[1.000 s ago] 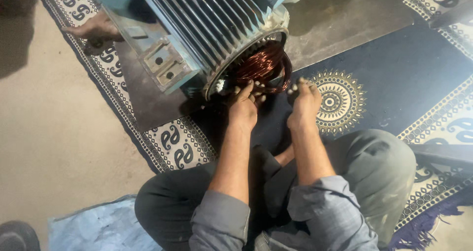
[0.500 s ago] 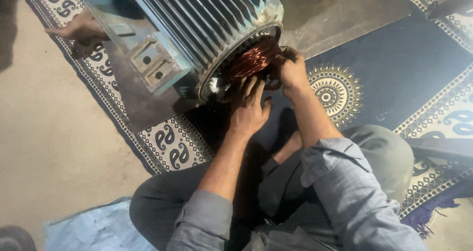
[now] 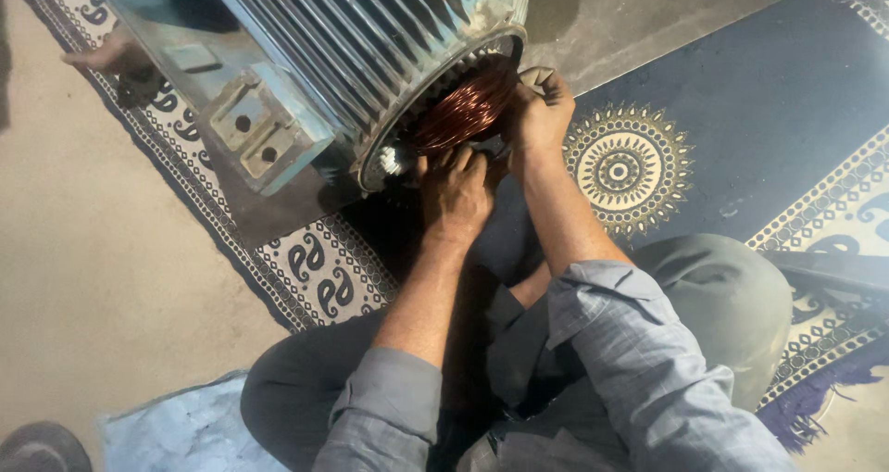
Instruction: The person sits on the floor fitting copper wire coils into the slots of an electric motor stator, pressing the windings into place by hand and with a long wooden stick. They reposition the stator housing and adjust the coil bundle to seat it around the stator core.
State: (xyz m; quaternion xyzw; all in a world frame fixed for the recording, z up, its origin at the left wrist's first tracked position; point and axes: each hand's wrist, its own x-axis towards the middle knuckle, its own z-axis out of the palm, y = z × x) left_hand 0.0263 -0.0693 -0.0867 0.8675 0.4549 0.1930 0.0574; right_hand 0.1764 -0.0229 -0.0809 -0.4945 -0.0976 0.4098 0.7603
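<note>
The copper winding (image 3: 466, 113) sits in the open mouth of the big finned motor housing (image 3: 370, 46), which lies on its side on the patterned rug (image 3: 648, 166) in front of your crossed legs. The coils bulge a little past the rim of the casing, reddish and tightly bundled.

Your left hand (image 3: 456, 192) is at the lower edge of the opening, fingers curled and pressed against the bottom of the coil bundle — whether it has actually closed on a strand, I cannot tell. Your right hand (image 3: 539, 111) is up at the right side of the rim, its grip closed around what looks like a small pale scrap or strip held against the coils; what it is exactly is too small to make out.

By the look of it you are mid-way through dressing the end of the winding — seating or tucking the coils at the casing's mouth. The next move likely calls for steady fingertip pressure rather than force, since the enamel on such wire scratches easily and the rim is a hard metal edge.

Another person's hand (image 3: 109, 57) rests on the far side of the housing, at the rug's border.
</note>
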